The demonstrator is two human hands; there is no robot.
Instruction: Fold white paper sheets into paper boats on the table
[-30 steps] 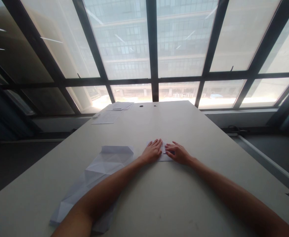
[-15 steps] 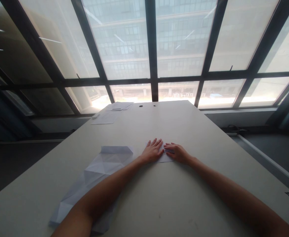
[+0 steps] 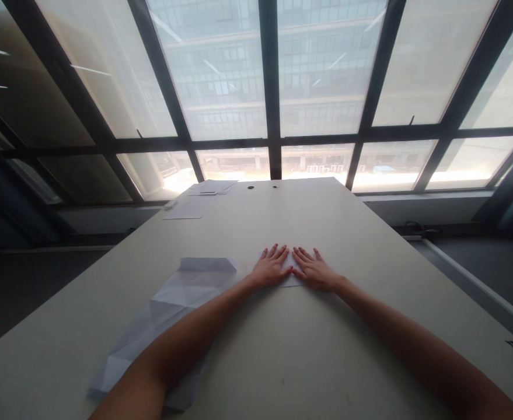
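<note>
- Paper lies flat near the middle of the white table, mostly hidden beneath our left hand and our right hand.
- Fingers on both our hands fan wide, palms down, gripping nothing; our thumbs nearly meet.
- Uneven pressure from our palms could skew the small piece or set a crease off line, we judge, and the table's smooth top could let it slide.
- Our left forearm crosses a larger creased sheet on the table's left side; a sweep of that arm could drag or crumple it. Whether they touch, we cannot tell.
- Thin and matte, that sheet shows angular facets, raised ridges and a folded top strip.
- Loose papers lie flat at the table's far left corner, their straight edges overlapping.
</note>
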